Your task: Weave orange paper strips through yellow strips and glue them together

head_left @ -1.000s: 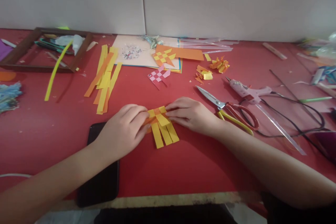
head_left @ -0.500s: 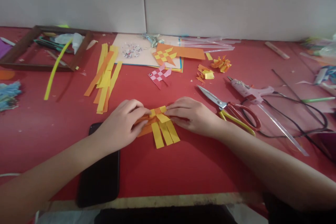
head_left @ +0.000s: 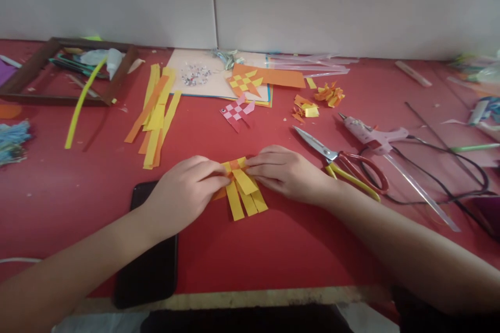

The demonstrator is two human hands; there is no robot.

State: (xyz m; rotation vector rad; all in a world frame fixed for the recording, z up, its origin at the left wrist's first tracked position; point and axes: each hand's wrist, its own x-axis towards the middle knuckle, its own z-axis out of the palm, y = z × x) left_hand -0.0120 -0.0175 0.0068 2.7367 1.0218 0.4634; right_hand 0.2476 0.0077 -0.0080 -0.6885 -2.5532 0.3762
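Note:
Between my hands, low over the red table, is a piece of woven paper strips [head_left: 245, 195] in yellow and orange. Its yellow ends fan out toward me. My left hand [head_left: 191, 187] is closed on its left side, fingertips pinching the strips and covering most of the orange ends. At the right edge, my right hand [head_left: 283, 171] pinches the upper corner with its fingers together. Just beyond lies a finished pink woven paper fish [head_left: 236, 112]. A yellow and orange woven fish [head_left: 246, 83] rests farther back.
A black phone [head_left: 148, 270] lies under my left forearm. Scissors [head_left: 332, 156] and a pink glue gun [head_left: 367, 135] with its cord are to the right. Loose paper strips [head_left: 158, 114], a wooden frame [head_left: 58, 99] and paper scraps [head_left: 328, 94] lie farther back.
My left hand has moved slightly right and toward me, covering more of the orange strips. One yellow strip now reaches farther down over the others. My right hand has barely moved.

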